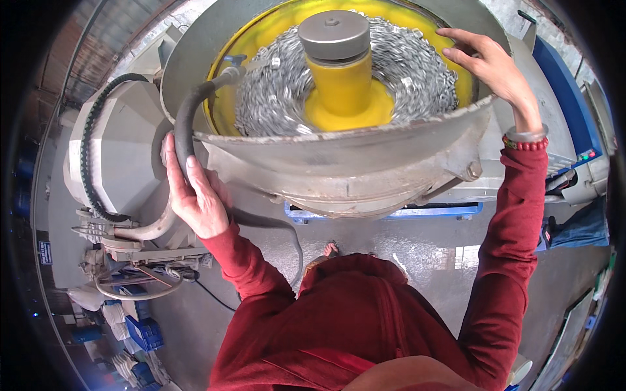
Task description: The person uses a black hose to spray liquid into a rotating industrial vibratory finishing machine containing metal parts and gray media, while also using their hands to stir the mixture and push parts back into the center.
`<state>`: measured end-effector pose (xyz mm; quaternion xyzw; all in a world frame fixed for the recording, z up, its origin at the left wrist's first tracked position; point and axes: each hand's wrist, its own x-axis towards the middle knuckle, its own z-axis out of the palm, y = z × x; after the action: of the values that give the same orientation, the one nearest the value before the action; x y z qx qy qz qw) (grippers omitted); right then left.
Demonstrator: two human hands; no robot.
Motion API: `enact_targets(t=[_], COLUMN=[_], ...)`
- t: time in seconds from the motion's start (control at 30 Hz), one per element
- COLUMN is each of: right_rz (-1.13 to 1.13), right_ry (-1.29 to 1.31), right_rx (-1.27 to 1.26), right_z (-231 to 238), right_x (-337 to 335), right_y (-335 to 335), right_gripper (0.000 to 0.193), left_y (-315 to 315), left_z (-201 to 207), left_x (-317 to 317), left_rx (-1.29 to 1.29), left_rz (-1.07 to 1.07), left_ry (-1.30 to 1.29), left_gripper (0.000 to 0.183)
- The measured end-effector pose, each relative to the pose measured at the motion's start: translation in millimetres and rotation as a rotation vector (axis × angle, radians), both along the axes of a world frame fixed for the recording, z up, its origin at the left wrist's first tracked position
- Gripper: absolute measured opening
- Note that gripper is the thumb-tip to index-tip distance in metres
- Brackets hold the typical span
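Yellow-lined bowl (pixel 349 163) is already loaded: small metal pieces (pixel 274 101) fill the ring around the centre post (pixel 339 81). They're blurred, so I'd guess mid-churn, with none taken out that I can see; can't tell how finished they are. Left hand (pixel 199 202) has its fingers wrapped round a black hose (pixel 186 124), its end over the bowl. Right hand (pixel 489 65): fingers loosely spread above the lining, apparently gripping nothing.
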<state>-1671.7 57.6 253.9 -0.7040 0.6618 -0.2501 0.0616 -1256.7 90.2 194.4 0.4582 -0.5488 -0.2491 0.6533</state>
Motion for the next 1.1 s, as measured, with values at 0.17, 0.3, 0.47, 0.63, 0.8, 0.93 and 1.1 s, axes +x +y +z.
enact_targets(t=[0.17,0.3,0.47,0.63,0.8,0.93,1.1], right_rz=[0.005,0.016,0.019,-0.018,0.047,0.003,-0.006], right_ry=[-0.052,-0.053,-0.036,0.106,0.194,0.165,0.151], right_rx=[0.000,0.107,0.131,0.095,0.238,0.221,0.165], right_z=[-7.0,-0.7,7.7,-5.0,-11.4,-7.9,-6.7], right_x=[-2.1,7.6,-4.7,-8.5,5.4,9.5,29.3], right_y=[-2.5,-7.6,4.0,-1.5,-23.2,-12.9,-16.6], right_gripper=[0.045,0.044,0.047,0.055,0.055,0.051,0.042], left_y=[0.1,0.9,-1.0,-9.1,-18.0,-66.4,-125.1], left_z=[10.3,14.1,18.7,0.6,1.3,-12.0,-26.6], left_x=[0.1,5.6,-12.7,7.2,21.9,48.3,100.1], left_rx=[0.095,0.139,0.182,0.120,0.274,0.033,0.072], left_rz=[0.067,0.117,0.068,0.128,0.148,0.220,0.386], left_ry=[-0.094,-0.154,-0.156,-0.430,-0.405,-0.601,-0.516], left_gripper=[0.043,0.044,0.043,0.044,0.050,0.060,0.074])
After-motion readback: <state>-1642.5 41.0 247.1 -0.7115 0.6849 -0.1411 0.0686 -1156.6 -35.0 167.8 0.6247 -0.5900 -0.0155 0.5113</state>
